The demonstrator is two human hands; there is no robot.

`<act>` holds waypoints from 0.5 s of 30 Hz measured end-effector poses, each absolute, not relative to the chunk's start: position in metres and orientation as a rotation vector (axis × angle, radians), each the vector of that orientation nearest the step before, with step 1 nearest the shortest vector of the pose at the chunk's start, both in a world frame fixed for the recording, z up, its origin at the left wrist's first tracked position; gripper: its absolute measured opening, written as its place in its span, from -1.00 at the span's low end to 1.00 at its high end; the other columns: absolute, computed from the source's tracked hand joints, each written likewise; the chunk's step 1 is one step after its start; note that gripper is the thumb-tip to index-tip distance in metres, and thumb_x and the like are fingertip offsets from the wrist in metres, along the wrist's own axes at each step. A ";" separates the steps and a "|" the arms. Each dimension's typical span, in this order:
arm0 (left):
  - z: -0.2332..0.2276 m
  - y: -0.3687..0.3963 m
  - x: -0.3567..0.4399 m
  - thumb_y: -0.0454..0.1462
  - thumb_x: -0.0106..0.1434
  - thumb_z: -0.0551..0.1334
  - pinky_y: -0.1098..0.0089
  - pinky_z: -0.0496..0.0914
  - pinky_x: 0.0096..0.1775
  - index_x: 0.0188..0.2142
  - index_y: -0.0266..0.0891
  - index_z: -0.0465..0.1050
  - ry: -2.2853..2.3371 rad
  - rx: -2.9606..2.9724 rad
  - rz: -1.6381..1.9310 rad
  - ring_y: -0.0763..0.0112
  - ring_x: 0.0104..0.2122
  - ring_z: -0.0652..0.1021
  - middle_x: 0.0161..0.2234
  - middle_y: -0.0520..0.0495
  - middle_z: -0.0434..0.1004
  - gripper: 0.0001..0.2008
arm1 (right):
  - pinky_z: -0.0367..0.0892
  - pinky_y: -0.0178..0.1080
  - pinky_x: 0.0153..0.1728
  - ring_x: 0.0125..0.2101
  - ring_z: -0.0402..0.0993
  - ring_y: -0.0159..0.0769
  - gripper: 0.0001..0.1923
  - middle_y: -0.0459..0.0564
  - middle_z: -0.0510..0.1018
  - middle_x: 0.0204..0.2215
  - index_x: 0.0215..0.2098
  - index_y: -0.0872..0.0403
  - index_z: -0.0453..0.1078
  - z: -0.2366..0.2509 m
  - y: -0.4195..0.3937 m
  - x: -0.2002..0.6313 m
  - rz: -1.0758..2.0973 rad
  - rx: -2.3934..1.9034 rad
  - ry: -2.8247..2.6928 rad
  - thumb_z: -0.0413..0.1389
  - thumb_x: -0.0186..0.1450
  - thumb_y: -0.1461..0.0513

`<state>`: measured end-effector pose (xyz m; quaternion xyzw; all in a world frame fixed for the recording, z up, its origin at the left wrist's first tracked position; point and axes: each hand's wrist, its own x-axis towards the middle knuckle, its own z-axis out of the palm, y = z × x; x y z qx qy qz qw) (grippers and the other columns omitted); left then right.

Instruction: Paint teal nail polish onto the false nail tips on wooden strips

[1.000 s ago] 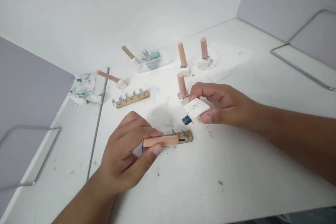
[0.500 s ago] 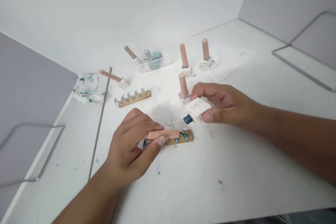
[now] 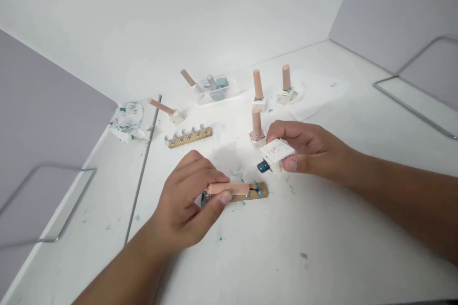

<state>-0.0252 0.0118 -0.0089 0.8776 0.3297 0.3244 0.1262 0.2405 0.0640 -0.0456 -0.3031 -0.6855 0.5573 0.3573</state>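
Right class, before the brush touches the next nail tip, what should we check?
1. Left hand holds the brush cap: ok.
2. Right hand grips the open bottle: ok.
3. Bottle neck upright: not ok, it lies tilted sideways.
4. Nail tip strip flat on the table: ok.
5. Polish on the brush: cannot tell.

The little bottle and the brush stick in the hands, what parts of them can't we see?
Head view only:
- Brush tip of the peach cap: too small, against the wooden strip.
- Cap's near end: hidden by the left hand.
- White bottle: far side covered by the right hand; markings on it too small.
- How much polish is inside: cannot tell.
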 end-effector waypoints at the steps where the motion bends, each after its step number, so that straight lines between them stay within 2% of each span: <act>1: -0.008 0.012 -0.025 -0.45 0.26 0.21 0.30 0.28 -0.38 -0.23 -0.25 0.41 0.979 2.560 0.934 0.44 -0.48 0.36 -0.48 0.01 0.46 -0.88 | 0.31 -0.11 -0.13 -0.13 0.36 -0.14 -0.67 0.00 0.45 -0.21 -0.23 -0.02 0.40 -0.046 0.064 0.241 1.439 -0.793 -1.775 0.27 0.19 -0.02; 6: -0.009 0.012 -0.024 -0.44 0.27 0.20 0.32 0.28 -0.40 -0.25 -0.26 0.40 1.000 2.570 0.978 0.43 -0.48 0.36 -0.47 -0.01 0.47 -0.91 | 0.32 -0.09 -0.13 -0.11 0.39 -0.11 -0.64 0.03 0.46 -0.12 -0.21 -0.02 0.39 -0.047 0.065 0.243 1.455 -0.817 -1.786 0.27 0.19 -0.04; 15: -0.011 0.011 -0.023 -0.45 0.26 0.18 0.30 0.26 -0.38 -0.25 -0.25 0.40 1.045 2.519 1.042 0.40 -0.46 0.35 -0.47 -0.02 0.47 -0.89 | 0.30 -0.01 -0.03 -0.05 0.36 -0.06 -0.61 0.02 0.45 -0.19 -0.23 -0.01 0.39 -0.050 0.063 0.240 1.431 -0.804 -1.744 0.28 0.17 -0.08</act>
